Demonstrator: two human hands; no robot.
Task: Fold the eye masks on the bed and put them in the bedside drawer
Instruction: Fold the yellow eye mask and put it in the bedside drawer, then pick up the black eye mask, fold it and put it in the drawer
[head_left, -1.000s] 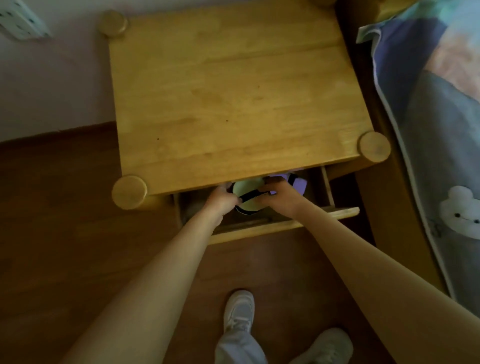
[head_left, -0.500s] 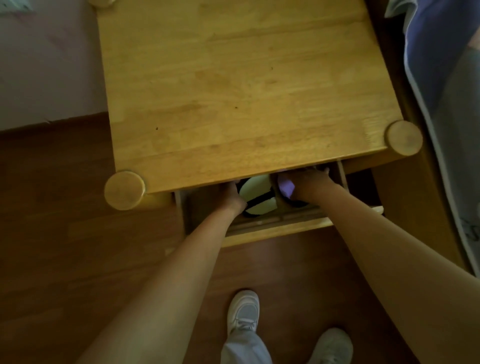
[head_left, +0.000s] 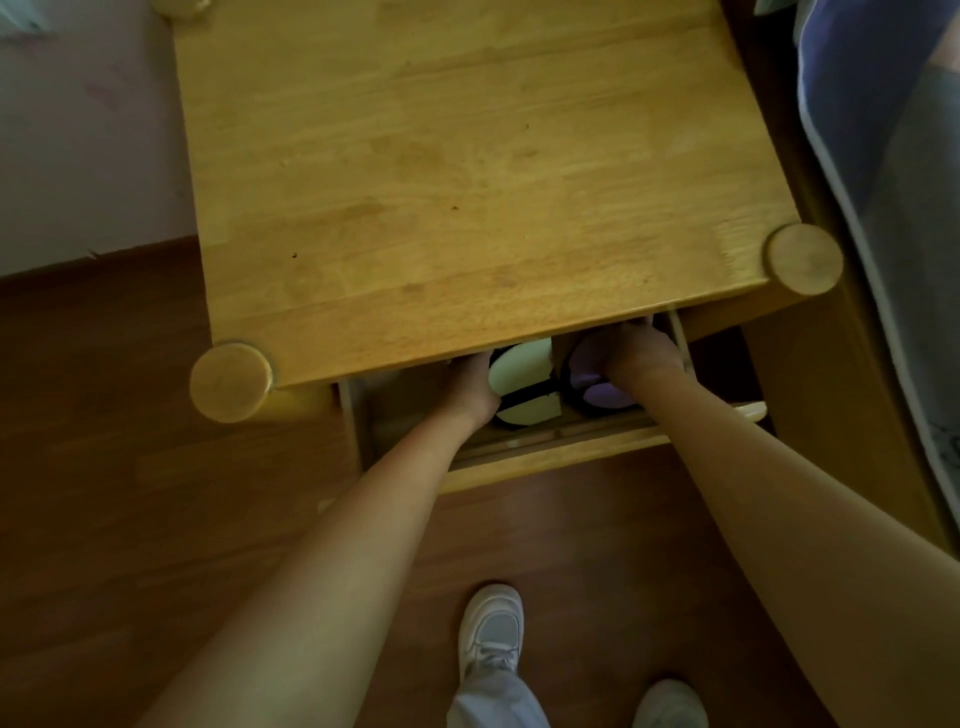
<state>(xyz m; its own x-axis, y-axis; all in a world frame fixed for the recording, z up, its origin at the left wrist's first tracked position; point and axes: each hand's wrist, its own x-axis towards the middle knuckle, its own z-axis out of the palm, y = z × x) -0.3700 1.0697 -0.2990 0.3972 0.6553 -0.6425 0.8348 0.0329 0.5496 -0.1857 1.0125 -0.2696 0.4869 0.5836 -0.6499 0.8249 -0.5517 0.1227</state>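
The bedside drawer (head_left: 545, 458) is pulled partly open under the wooden tabletop (head_left: 467, 182). Two folded eye masks lie side by side in it. One is a pale green eye mask (head_left: 522, 364) with a black strap across it. To its right is a purple eye mask (head_left: 597, 394) with a dark edge. My left hand (head_left: 472, 387) grips the left edge of the green mask. My right hand (head_left: 641, 353) lies on top of the purple mask and holds it. The fingertips of both hands are hidden under the tabletop's front edge.
Round wooden post tops stand at the table's front corners (head_left: 231, 382) (head_left: 804, 259). The bed with a blue and grey cover (head_left: 883, 156) runs along the right side. My white shoes (head_left: 491, 634) stand on the dark wood floor below the drawer. A pale wall is at left.
My right hand left the green mask and moved right onto the purple mask. My left hand stayed at the green mask's left edge. The camera moved closer to the table.
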